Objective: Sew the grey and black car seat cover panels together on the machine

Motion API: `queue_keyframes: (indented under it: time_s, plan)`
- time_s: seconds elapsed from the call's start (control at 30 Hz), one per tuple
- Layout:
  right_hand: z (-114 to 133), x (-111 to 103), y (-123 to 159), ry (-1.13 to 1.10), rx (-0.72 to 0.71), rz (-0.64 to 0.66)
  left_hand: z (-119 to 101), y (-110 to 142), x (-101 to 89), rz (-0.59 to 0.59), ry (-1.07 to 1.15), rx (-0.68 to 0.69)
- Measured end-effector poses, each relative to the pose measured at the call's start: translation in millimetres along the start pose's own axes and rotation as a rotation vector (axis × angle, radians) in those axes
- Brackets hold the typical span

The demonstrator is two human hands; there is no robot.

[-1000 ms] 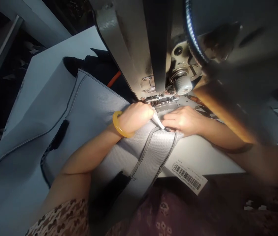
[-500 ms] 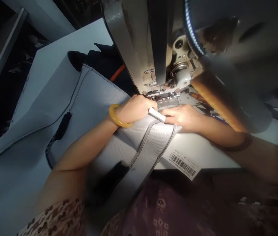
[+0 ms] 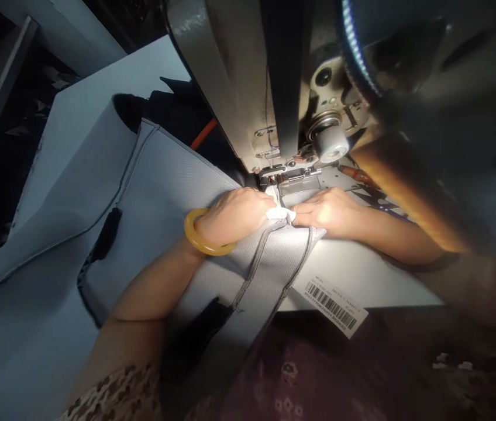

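Observation:
A large grey fabric piece (image 3: 186, 164) with dark piped seams and black strap parts lies under my arms. My left hand (image 3: 243, 215), below a yellow bangle, is closed on the fabric's edge just in front of the sewing machine's (image 3: 226, 76) presser foot (image 3: 273, 178). Facing it from the right, my right hand (image 3: 329, 210) pinches the same edge near its corner. Between the two hands a small white strip (image 3: 278, 214) is folded over the edge, with one end reaching up toward the foot. My fingertips are partly hidden by the fabric.
A barcode label (image 3: 336, 307) hangs over the front edge of the white table (image 3: 388, 280). Right of the needle area lies an orange-handled tool (image 3: 355, 174). Dark fabric (image 3: 173, 105) is bunched behind the grey piece. An LED strip (image 3: 355, 49) shines from the machine head.
My left hand has come down slightly, away from the presser foot. The white strip, earlier flat and straight, now looks bent, with a part showing up by the foot. My right hand stays nearly in place.

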State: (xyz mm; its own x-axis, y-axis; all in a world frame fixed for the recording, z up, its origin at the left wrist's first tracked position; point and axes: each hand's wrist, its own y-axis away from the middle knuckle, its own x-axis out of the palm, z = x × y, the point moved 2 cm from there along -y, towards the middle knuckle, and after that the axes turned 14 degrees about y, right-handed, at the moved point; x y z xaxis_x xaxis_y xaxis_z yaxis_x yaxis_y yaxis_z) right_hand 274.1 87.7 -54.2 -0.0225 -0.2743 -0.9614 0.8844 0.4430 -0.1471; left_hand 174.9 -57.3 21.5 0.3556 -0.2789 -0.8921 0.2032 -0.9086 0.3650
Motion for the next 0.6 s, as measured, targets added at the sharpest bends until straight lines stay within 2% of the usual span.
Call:
queue_keyframes:
  time_s: [0.27,0.5,0.6]
  plan:
    - [0.6,-8.2,-8.9,0.118,-0.060,-0.168,2.9,-8.2,-3.5,0.039,-0.033,-0.004]
    - [-4.7,-1.5,-15.6,0.055,-0.056,-0.070,3.8,-9.8,-4.8,0.053,-0.050,-0.013]
    - [-4.2,-1.6,-16.1,0.055,-0.076,-0.092,3.3,-9.9,-4.1,0.054,-0.061,0.002]
